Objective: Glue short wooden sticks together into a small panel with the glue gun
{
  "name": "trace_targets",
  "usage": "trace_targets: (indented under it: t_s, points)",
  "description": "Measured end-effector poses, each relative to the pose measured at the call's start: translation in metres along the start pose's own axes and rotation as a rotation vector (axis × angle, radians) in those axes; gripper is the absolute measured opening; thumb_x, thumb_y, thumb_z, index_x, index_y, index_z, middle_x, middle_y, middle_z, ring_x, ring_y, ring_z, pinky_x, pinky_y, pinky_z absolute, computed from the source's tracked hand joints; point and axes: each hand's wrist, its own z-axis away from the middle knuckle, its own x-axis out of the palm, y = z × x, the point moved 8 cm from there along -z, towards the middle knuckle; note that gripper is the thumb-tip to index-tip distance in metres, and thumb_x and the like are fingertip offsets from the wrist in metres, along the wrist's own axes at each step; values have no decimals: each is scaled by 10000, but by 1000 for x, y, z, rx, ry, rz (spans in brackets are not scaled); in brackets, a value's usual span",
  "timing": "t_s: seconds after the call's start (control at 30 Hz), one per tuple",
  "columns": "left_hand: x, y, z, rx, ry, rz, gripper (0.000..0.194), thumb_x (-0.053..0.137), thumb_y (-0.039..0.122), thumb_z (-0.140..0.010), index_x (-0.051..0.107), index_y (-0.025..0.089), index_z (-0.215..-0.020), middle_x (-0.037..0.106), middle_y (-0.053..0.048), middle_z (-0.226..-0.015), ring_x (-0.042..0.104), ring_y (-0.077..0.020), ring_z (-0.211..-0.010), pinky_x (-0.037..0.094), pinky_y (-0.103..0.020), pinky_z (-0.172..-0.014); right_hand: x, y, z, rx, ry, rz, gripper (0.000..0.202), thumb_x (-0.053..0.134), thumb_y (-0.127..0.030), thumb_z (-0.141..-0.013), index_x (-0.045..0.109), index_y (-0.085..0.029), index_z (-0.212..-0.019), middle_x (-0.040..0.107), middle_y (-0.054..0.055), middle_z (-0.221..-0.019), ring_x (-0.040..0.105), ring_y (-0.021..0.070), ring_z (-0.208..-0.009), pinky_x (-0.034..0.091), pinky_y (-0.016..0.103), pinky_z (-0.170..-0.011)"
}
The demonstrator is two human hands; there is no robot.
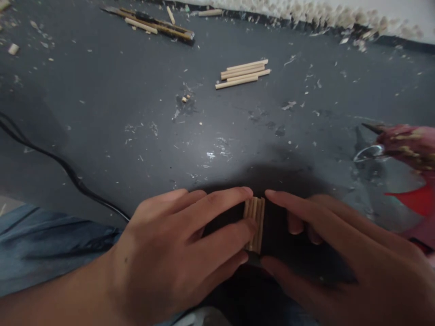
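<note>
Several short wooden sticks (257,225) lie side by side in a small row at the table's near edge. My left hand (190,240) rests over their left side, with fingertips pressing on the top end and middle of the row. On the other side, my right hand (346,244) has its index fingertip at the upper right corner and its thumb by the lower right corner, the fingers apart. Farther up the table is a loose group of similar sticks (243,73).
A red glue gun (408,145) with a dark nozzle lies at the right. A dark, slim tool (152,26) lies at the top left beside loose sticks. A black cable (73,175) runs along the left. White foam (340,16) borders the far edge.
</note>
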Motion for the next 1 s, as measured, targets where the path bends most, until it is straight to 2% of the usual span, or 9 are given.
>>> trace_targets:
  t_s: [0.13,0.3,0.47,0.57,0.63,0.73,0.8,0.9,1.0]
  points:
    - [-3,4,0,55,66,-27,130,657,309,-993,754,293,-1077,717,42,-1383,738,-152,-856,556,-358,-739,-4,0,0,-22,58,-42,322,584,-259,-929,616,-355,-1235,679,-33,-947,678,126,-724,553,220,-575]
    - [-4,4,-3,57,104,-6,140,676,267,-986,779,284,-1079,737,34,-1352,728,-147,-819,543,-353,-723,1,3,1,1,61,-65,406,645,-277,-902,627,-353,-1301,674,-30,-943,659,130,-708,572,228,-617]
    - [-5,4,-5,39,82,11,116,691,246,-982,790,273,-1038,748,26,-1340,739,-138,-810,558,-324,-717,1,5,4,-17,91,-73,430,662,-280,-901,622,-347,-1324,668,-18,-941,651,140,-705,574,233,-619]
    - [-7,6,-5,36,87,18,114,704,220,-956,788,259,-1023,764,-20,-1295,741,-139,-778,543,-293,-645,2,5,3,-28,72,-97,411,658,-271,-902,622,-336,-1306,670,-9,-954,652,152,-719,583,240,-642]
    - [-6,4,-4,-8,71,43,152,704,237,-948,754,245,-1091,736,-64,-1331,734,-135,-760,541,-282,-615,3,4,1,-36,62,-97,414,654,-292,-914,612,-322,-1325,668,6,-968,650,169,-727,594,256,-656]
    - [-7,-2,-1,-102,61,106,273,685,300,-967,644,216,-1223,691,-76,-1381,753,-158,-935,597,-295,-751,2,1,0,-68,76,-57,487,651,-320,-931,574,-269,-1409,658,29,-956,640,189,-719,612,281,-684]
    - [-9,-3,1,-113,66,109,275,669,321,-982,616,214,-1230,706,-48,-1334,740,-175,-1061,597,-311,-853,2,0,0,-78,85,-48,508,654,-340,-939,561,-251,-1431,649,32,-938,627,188,-690,620,288,-700]
    - [-8,-1,1,-57,54,74,226,648,329,-998,663,222,-1196,743,-27,-1193,745,-167,-918,579,-319,-734,3,1,2,-70,84,-55,486,670,-354,-935,579,-269,-1404,657,31,-953,627,187,-681,621,293,-695]
    - [-5,3,-1,19,55,13,246,624,307,-1011,694,216,-1228,754,-33,-1244,733,-156,-802,541,-336,-631,4,3,3,-56,90,-69,452,670,-346,-929,592,-282,-1369,668,25,-952,647,183,-698,613,283,-669]
